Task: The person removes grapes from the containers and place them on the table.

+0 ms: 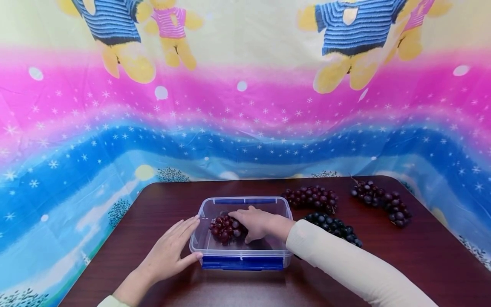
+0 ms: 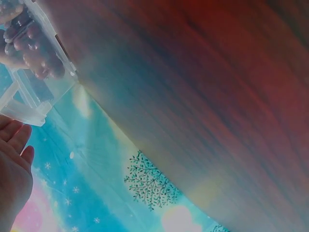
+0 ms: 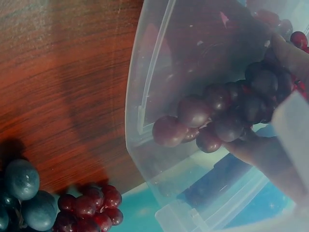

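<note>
A clear plastic box (image 1: 245, 252) with blue latches stands on the table. Inside it lies a bunch of red grapes (image 1: 224, 230). My right hand (image 1: 256, 222) reaches down into the box, fingers and thumb around the grapes. Through the box wall in the right wrist view, dark purple grapes (image 3: 193, 111) show between thumb and fingers; the palm side is partly hidden. My left hand (image 1: 170, 247) lies along the box's left side, fingers straight, fingertips at the rim and thumb near the front corner. The left wrist view shows these fingers beside the box's pale latch.
Right of the box are a bunch of red grapes (image 1: 311, 198) at the back and a bunch of black grapes (image 1: 333, 226) partly behind my right sleeve. Another purple bunch (image 1: 381, 201) lies farther right. A printed cloth (image 1: 245, 128) hangs behind the brown table (image 1: 172, 196).
</note>
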Tool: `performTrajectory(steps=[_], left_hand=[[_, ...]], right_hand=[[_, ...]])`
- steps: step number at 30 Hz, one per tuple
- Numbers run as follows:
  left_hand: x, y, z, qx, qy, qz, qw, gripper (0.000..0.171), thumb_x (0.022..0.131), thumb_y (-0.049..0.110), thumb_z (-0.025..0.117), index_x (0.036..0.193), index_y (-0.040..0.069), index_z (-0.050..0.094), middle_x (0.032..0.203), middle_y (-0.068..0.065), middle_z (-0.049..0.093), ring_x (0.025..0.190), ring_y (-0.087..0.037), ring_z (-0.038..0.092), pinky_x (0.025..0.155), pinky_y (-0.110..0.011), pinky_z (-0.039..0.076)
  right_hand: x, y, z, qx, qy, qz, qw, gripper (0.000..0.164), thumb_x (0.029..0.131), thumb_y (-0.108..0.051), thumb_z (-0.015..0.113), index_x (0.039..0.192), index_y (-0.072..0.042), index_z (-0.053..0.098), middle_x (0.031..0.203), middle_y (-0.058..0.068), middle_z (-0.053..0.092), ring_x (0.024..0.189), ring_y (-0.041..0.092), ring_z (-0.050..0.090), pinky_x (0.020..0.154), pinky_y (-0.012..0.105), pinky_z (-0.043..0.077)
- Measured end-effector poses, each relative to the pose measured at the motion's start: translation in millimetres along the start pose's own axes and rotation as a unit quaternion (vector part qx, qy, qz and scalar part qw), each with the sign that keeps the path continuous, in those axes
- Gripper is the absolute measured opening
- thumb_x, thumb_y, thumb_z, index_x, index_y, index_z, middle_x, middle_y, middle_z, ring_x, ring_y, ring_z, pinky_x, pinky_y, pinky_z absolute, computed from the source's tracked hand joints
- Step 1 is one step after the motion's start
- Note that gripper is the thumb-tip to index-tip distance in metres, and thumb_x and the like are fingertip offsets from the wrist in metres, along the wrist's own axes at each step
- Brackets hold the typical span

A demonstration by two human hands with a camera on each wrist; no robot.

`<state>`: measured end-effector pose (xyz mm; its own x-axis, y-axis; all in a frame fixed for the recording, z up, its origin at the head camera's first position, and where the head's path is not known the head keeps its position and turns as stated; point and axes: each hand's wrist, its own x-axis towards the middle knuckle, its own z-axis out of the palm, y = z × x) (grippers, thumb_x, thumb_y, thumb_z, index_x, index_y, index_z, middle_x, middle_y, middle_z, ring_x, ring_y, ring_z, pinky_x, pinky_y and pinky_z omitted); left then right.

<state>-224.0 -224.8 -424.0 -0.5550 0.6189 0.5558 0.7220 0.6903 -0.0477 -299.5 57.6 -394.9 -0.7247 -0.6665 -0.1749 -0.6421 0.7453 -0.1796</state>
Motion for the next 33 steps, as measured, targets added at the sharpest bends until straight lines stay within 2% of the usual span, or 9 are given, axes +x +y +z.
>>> performTrajectory(steps=[6,13,20,24,33], left_hand=[[-0.3,0.2,0.2,-0.002,0.003,-0.001,1.0,0.073,0.091,0.053,0.06,0.137,-0.004,0.051,0.142,-0.017,0.049,0.13,-0.031,0.046,0.117,-0.026,0.011],[-1.0,0.5,0.9,-0.001,0.001,-0.003,1.0,0.074,0.091,0.053,0.06,0.137,-0.003,0.05,0.143,-0.016,0.048,0.13,-0.031,0.046,0.117,-0.027,0.011],[-0.9,0.8,0.4,0.0,0.001,-0.003,1.0,0.074,0.091,0.053,0.06,0.138,-0.003,0.05,0.143,-0.016,0.048,0.131,-0.029,0.045,0.117,-0.027,0.011],[-0.5,0.6,-0.2,0.0,0.002,-0.004,1.0,0.073,0.091,0.053,0.06,0.138,-0.003,0.05,0.143,-0.016,0.049,0.131,-0.03,0.045,0.117,-0.027,0.011],[-1.7,0.9,-0.5,-0.002,-0.004,-0.008,1.0,0.074,0.09,0.052,0.062,0.138,-0.002,0.05,0.143,-0.016,0.049,0.132,-0.029,0.045,0.117,-0.026,0.009]], right_hand=[[0.3,0.1,-0.9,0.0,0.004,-0.008,1.0,0.086,0.077,-0.023,0.084,0.149,-0.017,0.037,0.14,-0.001,0.048,0.121,0.023,0.045,0.096,0.035,0.047],[-0.4,2.2,0.6,-0.017,0.001,0.007,1.0,0.084,0.076,-0.03,0.085,0.146,-0.018,0.042,0.13,-0.001,0.049,0.114,0.022,0.049,0.091,0.034,0.049],[0.0,3.7,0.3,-0.039,0.002,0.014,0.999,0.076,0.077,-0.033,0.083,0.141,-0.014,0.048,0.125,0.004,0.054,0.117,0.022,0.055,0.099,0.035,0.046],[1.0,4.0,-0.3,-0.057,0.001,0.008,0.998,0.069,0.078,-0.034,0.082,0.136,-0.01,0.053,0.121,0.005,0.056,0.113,0.02,0.056,0.097,0.033,0.047],[1.7,4.3,-0.4,-0.06,0.003,0.01,0.998,0.046,0.08,-0.018,0.078,0.121,-0.006,0.061,0.11,0.004,0.057,0.1,0.018,0.059,0.087,0.031,0.051]])
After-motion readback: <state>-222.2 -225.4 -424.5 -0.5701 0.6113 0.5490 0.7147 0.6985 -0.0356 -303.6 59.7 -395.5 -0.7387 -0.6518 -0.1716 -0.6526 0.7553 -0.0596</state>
